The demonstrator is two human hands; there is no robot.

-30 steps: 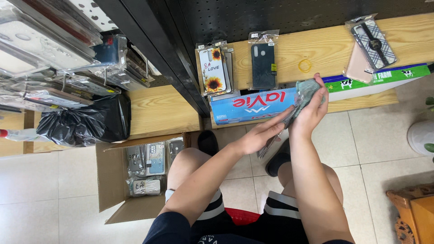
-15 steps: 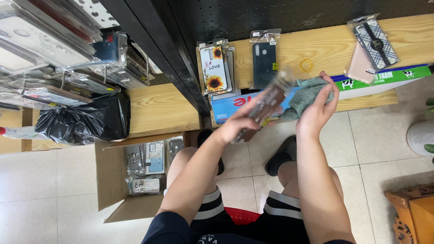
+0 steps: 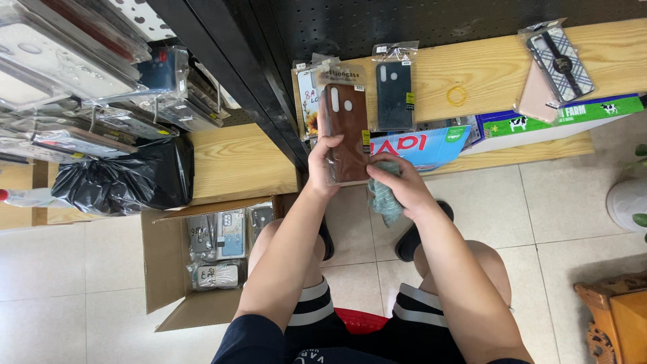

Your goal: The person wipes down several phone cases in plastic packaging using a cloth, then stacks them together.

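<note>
My left hand (image 3: pixel 328 162) grips a brown phone case in a clear packet (image 3: pixel 346 131), holding it upright by its left edge over the wooden shelf (image 3: pixel 485 67). My right hand (image 3: pixel 399 185) presses a greenish cloth (image 3: pixel 384 202) against the packet's lower right corner. Behind the packet, a dark phone case (image 3: pixel 393 91) in its own wrap lies flat on the shelf, with a yellow rubber band (image 3: pixel 457 95) near it and a plaid-patterned case (image 3: pixel 561 61) further right. Down to my left, an open cardboard box (image 3: pixel 165 269) holds more packaged cases, and a black plastic bag (image 3: pixel 128 176) sits above it. A blue box (image 3: pixel 421 145) lies beneath my hands.
</note>
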